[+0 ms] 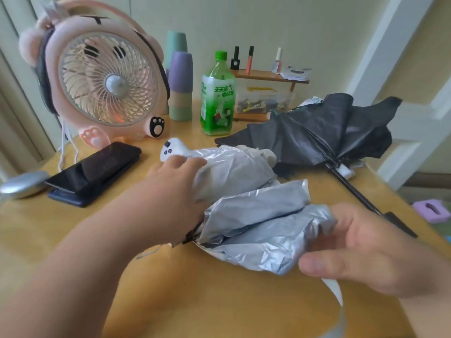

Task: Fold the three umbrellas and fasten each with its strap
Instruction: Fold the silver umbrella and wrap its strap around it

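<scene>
Three umbrellas lie on the wooden table (73, 228). A black umbrella (317, 132) sprawls half open at the back right, its shaft pointing toward the right edge. A pale umbrella (234, 169) with a white handle (174, 148) lies in the middle; my left hand (175, 184) grips its crumpled canopy just behind the handle. In front of it lies a silver umbrella (256, 228), loosely bunched, dark tip to the left. My right hand (366, 250) pinches its right end between thumb and fingers. A white strap (334, 291) hangs loose below that hand.
A pink fan (105, 79) stands at the back left, with stacked cups (180, 84) and a green bottle (217, 93) beside it. A black phone (95, 169) lies on the left, a small wooden shelf (266, 76) with little bottles at the back.
</scene>
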`<action>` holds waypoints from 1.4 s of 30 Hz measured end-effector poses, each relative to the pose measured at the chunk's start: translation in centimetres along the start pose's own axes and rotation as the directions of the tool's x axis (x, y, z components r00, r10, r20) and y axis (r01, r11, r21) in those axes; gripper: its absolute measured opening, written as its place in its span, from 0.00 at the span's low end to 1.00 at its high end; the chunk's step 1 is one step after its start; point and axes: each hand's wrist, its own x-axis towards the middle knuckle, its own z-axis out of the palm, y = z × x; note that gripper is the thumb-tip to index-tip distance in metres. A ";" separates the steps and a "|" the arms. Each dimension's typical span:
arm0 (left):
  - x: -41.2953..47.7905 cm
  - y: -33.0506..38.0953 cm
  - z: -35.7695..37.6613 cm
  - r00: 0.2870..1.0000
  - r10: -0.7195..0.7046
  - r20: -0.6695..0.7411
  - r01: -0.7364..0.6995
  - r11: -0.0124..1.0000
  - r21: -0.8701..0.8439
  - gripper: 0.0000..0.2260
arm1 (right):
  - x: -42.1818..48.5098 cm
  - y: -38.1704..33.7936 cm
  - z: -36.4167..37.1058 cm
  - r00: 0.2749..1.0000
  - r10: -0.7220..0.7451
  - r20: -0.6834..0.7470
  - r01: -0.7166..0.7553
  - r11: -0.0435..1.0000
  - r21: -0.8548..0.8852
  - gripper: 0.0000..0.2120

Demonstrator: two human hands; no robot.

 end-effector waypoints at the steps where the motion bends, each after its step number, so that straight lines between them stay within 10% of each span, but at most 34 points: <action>1: -1.1 -0.2 -0.4 0.994 0.081 -0.069 -0.086 0.995 -0.060 0.27 | -0.2 0.1 0.0 1.000 0.016 0.027 -0.017 1.000 0.016 0.17; 5: -4.8 0.1 0.1 0.897 0.388 -0.213 -0.417 0.902 -0.109 0.16 | -0.7 0.5 0.4 0.997 0.041 0.059 -0.043 0.998 0.043 0.20; 9: -3.8 0.6 1.3 0.840 0.416 -0.349 -0.431 0.902 0.038 0.14 | -1.1 0.6 0.8 0.998 0.010 0.069 -0.010 1.000 0.004 0.18; 12: -2.0 0.8 0.9 0.877 0.126 -0.463 -0.323 0.869 -0.375 0.13 | -1.2 -0.4 1.4 0.995 0.021 0.097 -0.022 1.000 0.012 0.15; 15: -0.1 0.8 1.1 0.942 -0.286 -0.178 -0.011 0.502 -0.865 0.14 | -0.5 -2.2 1.4 0.993 0.045 0.106 -0.025 0.983 -0.180 0.14; 19: 0.7 0.2 1.8 0.908 -0.419 0.002 0.084 0.177 -0.981 0.08 | 2.5 -4.4 0.7 0.999 0.043 0.012 -0.028 0.812 -0.583 0.17; 23: 0.5 -0.4 2.4 0.894 -0.442 -0.074 0.150 0.451 -0.880 0.08 | 7.2 -5.6 0.3 0.999 -0.044 -0.007 0.024 0.675 -0.737 0.15; 28: 0.0 -1.0 2.5 0.909 -0.416 -0.024 0.187 0.458 -0.869 0.13 | 13.6 -5.0 0.3 0.991 -0.118 -0.057 0.007 0.478 -0.878 0.25; 34: -1.6 -2.2 1.9 0.924 -0.381 -0.004 0.209 0.515 -0.831 0.13 | 15.9 -0.3 0.3 0.970 -0.222 -0.104 0.054 0.608 -0.792 0.27; 38: -4.4 -2.4 0.8 0.926 -0.378 0.018 0.355 0.850 -0.389 0.27 | 15.6 1.7 -0.1 0.918 -0.352 -0.180 0.118 0.678 -0.725 0.29; 42: -3.5 -0.9 0.9 0.937 -0.300 0.180 0.341 0.899 -0.276 0.29 | 15.2 2.4 0.0 0.904 -0.349 -0.248 0.105 0.742 -0.662 0.17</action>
